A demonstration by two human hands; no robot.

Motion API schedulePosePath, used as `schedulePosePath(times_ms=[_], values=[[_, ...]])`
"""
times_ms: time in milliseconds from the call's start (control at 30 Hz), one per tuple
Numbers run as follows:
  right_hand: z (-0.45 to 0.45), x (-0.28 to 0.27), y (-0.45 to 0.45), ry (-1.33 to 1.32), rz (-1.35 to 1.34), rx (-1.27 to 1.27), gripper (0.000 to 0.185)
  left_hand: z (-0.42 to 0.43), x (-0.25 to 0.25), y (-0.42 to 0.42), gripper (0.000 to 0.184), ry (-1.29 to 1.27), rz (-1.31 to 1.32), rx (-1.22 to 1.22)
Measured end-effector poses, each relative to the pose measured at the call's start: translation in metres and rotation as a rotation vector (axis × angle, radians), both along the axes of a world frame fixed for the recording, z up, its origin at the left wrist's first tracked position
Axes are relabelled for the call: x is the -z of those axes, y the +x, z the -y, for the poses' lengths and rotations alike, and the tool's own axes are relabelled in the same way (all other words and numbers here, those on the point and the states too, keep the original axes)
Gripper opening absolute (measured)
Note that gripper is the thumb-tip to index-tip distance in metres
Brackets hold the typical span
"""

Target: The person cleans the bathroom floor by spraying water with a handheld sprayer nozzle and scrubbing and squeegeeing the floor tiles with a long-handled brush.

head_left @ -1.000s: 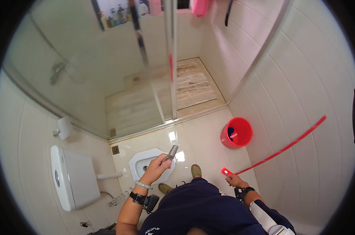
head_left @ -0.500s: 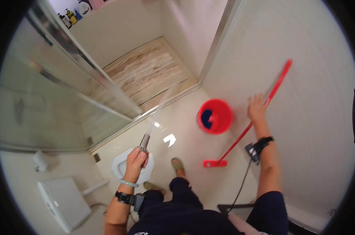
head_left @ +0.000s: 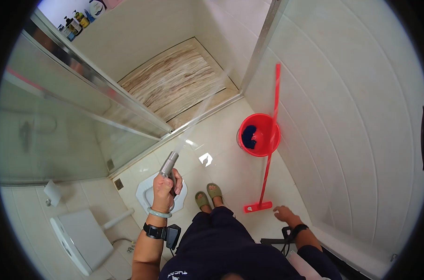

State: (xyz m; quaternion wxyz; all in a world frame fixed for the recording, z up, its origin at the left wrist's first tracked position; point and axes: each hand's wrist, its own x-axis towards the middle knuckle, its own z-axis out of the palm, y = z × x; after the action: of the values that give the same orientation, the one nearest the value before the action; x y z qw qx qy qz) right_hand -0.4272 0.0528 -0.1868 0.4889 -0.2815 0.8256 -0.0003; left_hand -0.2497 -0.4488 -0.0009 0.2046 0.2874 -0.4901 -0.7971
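My left hand (head_left: 164,189) is wrapped round a metal spray gun (head_left: 170,163), pointed up and away from me. From its nozzle a thin water jet (head_left: 198,115) runs toward the shower opening. My right hand (head_left: 285,213) is low at the right, loosely curled with fingers partly apart and nothing visible in it. Just left of it rests the head of a red long-handled floor brush (head_left: 258,206). The brush's handle rises past a red bucket (head_left: 245,150) toward the wall. Inside the bucket lies a dark blue item (head_left: 249,137) that I cannot identify.
A white squat toilet (head_left: 142,196) is set in the floor, below my left hand. The glass shower door (head_left: 57,135) and a metal-edged sill lie ahead. A white cistern (head_left: 83,238) hangs at the left; several bottles (head_left: 76,22) stand on a ledge.
My right hand has let go of the brush handle and come down toward me. The handle has swung left and now crosses the bucket. My feet have come together; the spray gun still sprays.
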Motion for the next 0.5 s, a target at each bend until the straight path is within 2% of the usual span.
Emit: schedulePosePath(times_ms=[100,300,500], values=[[-0.019,-0.001,0.028,-0.015,0.057,0.109,0.026,-0.002,-0.004,-0.002,0.059,-0.001,-0.049,-0.048],[-0.003,-0.010,0.028,-0.118,-0.012,0.270,0.027,0.000,-0.023,-0.011,0.060,-0.108,-0.063,-0.163],[0.017,-0.012,0.022,-0.231,-0.032,0.406,0.027,0.002,-0.020,-0.012,0.058,-0.223,-0.063,-0.146]])
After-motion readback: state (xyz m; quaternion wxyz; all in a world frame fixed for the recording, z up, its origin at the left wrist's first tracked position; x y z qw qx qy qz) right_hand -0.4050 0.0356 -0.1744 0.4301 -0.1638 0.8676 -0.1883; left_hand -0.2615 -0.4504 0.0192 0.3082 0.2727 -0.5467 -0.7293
